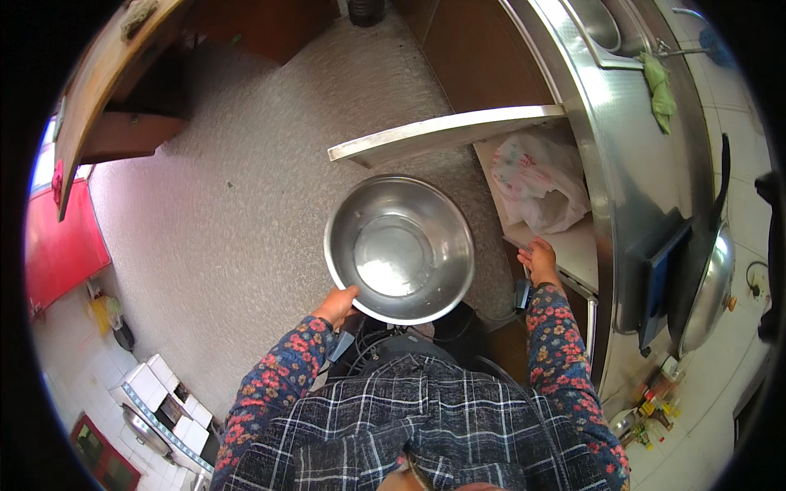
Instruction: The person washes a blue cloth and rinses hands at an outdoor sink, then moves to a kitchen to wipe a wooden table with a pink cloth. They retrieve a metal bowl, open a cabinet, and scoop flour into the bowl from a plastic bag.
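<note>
My left hand [336, 306] grips the near-left rim of a wide stainless steel basin [400, 245], thumb over the rim. The basin is tilted open towards me, and its inside holds no objects, only a few small specks. On the right, my right hand [540, 261] is at the front of an open low cabinet [577, 251], its fingers at a narrow grey edge [514, 243]. Whether they grip that edge cannot be made out. Inside the cabinet, just beyond this hand, sits a white plastic bag [540, 184] with red print.
An open cabinet door [448, 130] juts out beyond the basin. Along the right runs a steel counter [605, 141] with a sink [605, 27], a green cloth [658, 92] and a lidded wok [709, 288]. A wooden table edge [116, 80] stands at upper left above the speckled floor [258, 184].
</note>
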Available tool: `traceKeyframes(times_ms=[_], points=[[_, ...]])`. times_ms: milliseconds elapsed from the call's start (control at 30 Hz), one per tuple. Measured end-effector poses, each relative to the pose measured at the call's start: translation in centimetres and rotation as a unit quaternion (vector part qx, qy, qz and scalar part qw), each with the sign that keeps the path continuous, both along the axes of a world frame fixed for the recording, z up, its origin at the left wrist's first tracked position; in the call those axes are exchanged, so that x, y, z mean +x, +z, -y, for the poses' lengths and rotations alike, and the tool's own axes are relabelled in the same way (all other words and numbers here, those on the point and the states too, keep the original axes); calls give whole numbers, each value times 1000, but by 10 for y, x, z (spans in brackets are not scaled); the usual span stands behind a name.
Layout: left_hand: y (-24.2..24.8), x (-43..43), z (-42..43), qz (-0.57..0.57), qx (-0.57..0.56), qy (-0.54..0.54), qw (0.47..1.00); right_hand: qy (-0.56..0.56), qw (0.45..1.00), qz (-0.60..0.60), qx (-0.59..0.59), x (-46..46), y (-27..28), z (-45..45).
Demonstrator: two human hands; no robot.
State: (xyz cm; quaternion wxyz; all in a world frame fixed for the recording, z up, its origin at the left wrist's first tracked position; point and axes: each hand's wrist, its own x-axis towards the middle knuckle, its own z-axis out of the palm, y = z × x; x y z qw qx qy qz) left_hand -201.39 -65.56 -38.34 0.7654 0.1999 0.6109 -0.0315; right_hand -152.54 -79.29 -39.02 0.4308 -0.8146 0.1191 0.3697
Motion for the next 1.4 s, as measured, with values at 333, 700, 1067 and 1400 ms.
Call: traceKeyframes(times_ms=[333, 700, 1067, 1400], points=[[-46, 36, 11, -19, 93, -87, 992, 142, 974, 151, -96, 80, -98, -17], [-83, 65, 45, -56, 16, -32, 998, 408, 770, 458, -176, 173, -164, -40], [-113, 81, 50, -99, -5, -63, 993, 586, 698, 394, -118, 195, -191, -58], [-123, 86, 47, -99, 11, -99, 990, 522, 818, 172, -168, 221, -221, -43]])
